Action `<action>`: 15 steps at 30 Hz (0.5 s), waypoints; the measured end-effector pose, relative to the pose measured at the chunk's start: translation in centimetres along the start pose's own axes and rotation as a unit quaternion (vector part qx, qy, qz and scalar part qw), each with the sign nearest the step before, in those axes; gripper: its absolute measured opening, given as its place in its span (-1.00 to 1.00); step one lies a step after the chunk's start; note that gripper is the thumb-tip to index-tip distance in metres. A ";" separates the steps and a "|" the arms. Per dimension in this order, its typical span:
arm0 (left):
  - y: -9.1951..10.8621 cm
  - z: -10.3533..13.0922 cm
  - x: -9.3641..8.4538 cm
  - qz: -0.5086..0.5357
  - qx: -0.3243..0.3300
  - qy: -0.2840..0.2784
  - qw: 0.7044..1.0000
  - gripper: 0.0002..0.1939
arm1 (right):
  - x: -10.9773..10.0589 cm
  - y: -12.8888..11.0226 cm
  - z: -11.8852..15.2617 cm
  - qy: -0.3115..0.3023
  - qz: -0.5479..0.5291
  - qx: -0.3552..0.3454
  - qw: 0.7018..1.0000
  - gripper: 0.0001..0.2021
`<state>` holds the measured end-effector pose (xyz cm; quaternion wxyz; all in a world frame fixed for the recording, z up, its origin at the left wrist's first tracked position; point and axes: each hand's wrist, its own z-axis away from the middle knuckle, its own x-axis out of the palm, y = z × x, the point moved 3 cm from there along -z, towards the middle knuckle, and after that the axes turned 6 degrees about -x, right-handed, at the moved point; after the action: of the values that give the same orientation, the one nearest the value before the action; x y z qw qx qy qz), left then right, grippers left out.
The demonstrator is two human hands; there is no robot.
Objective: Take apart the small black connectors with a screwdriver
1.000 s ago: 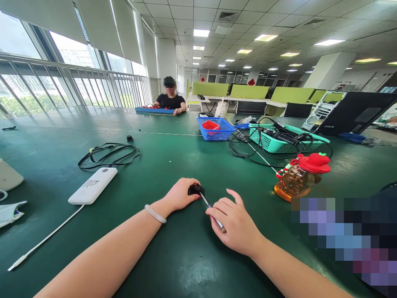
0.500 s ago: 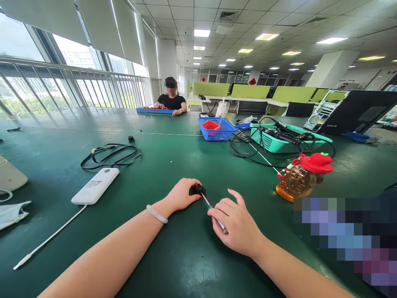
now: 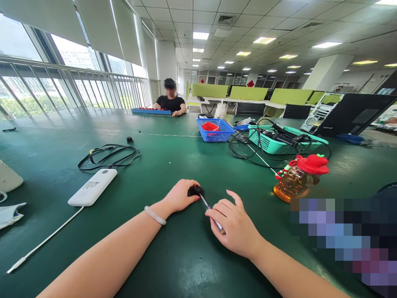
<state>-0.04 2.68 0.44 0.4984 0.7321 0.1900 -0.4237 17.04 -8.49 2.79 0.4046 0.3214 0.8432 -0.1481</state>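
Note:
On the green tabletop (image 3: 173, 256), my left hand (image 3: 181, 194) is closed round a small black part (image 3: 195, 191), whose exact kind I cannot make out. A light bracelet circles the left wrist. My right hand (image 3: 232, 221) grips a screwdriver (image 3: 207, 205) with a metal shaft between thumb and fingers, the index finger raised. The screwdriver slants up and to the left, its tip at the black part. Fingers hide some of the part and some of the handle.
A white power bank (image 3: 93, 187) with a cable and a black cable loop (image 3: 108, 157) lie left. Right stand a red-capped bottle (image 3: 297, 180), a blue basket (image 3: 216, 134) and a green basket (image 3: 269, 145) of cables. Across the table sits a person (image 3: 170, 101) behind a blue tray (image 3: 151, 111).
The whole view has shifted slightly. Both hands keep nearly the same pose, with the screwdriver still at the black part. The blue tray across the table has moved a little left.

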 end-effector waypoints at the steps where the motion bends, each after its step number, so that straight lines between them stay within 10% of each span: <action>1: 0.0 0.0 0.0 0.000 0.000 0.001 1.000 -0.65 | 0.0 0.0 0.0 -0.001 0.000 0.001 1.000 -0.87; 15: -0.1 0.1 0.1 -0.006 0.002 0.002 1.000 -0.62 | 0.8 0.4 0.2 -0.048 0.012 -0.005 0.999 -0.83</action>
<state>-0.05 2.64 0.28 0.4940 0.7331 0.1943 -0.4252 17.08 -7.94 2.01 0.4482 0.3221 0.8196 -0.1540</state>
